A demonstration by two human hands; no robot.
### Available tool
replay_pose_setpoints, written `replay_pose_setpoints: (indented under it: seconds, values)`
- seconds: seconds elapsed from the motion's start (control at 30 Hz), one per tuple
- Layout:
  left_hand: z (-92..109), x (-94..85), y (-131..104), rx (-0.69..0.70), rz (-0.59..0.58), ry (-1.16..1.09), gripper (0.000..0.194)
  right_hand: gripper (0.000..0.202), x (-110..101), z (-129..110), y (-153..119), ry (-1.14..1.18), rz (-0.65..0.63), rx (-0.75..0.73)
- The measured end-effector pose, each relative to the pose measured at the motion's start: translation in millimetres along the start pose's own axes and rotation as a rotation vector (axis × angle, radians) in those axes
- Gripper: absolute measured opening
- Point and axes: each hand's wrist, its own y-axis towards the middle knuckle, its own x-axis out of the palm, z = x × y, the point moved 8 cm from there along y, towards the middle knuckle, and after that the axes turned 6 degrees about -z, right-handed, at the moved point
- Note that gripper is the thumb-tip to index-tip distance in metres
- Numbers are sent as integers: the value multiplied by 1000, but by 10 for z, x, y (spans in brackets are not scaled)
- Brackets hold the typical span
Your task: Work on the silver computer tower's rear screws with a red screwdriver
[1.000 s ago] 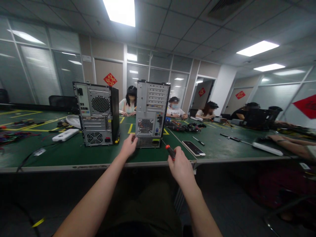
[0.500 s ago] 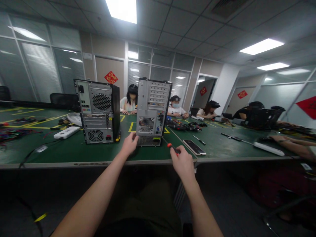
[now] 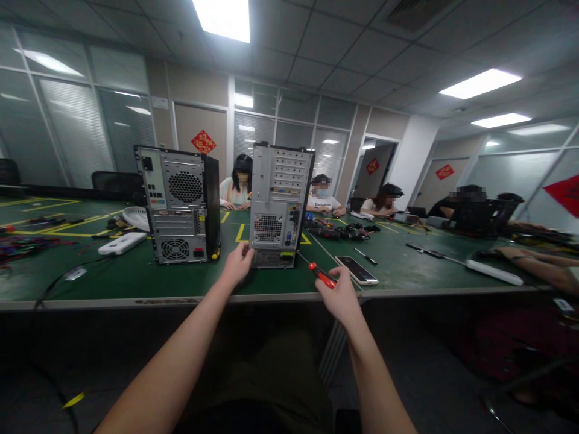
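Two computer cases stand upright on the green table, their rear panels facing me. The right-hand case (image 3: 271,205) is touched at its lower left edge by my left hand (image 3: 238,264), whose fingers rest against the side. A red and black screwdriver (image 3: 322,276) is in my right hand (image 3: 340,292), its thin shaft pointing up and left to the lower right corner of that case. Whether the tip touches the case is too small to tell. The other case (image 3: 176,208), with a black side panel, stands to the left of my left hand.
A phone (image 3: 357,270) lies right of my right hand, near a small pen-like tool (image 3: 365,257). A white power strip (image 3: 122,243) and cables are at the left, more cables (image 3: 357,231) behind the phone. People sit across the table (image 3: 407,271); another person's arms rest at right.
My right hand has shifted slightly right and down, and more of the screwdriver's red handle shows. My left hand stays at the case.
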Motion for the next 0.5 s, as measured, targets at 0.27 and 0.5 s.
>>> replay_pose_setpoints:
  seconds: [0.27,0.5]
  values:
    - [5,-5,-8,5,-10,-6,21,10,173,-173,-142,-513,-109,-152]
    - [-7,8,-6,6,-12,-17,23,8,-1,58,66,-445,-112,-139]
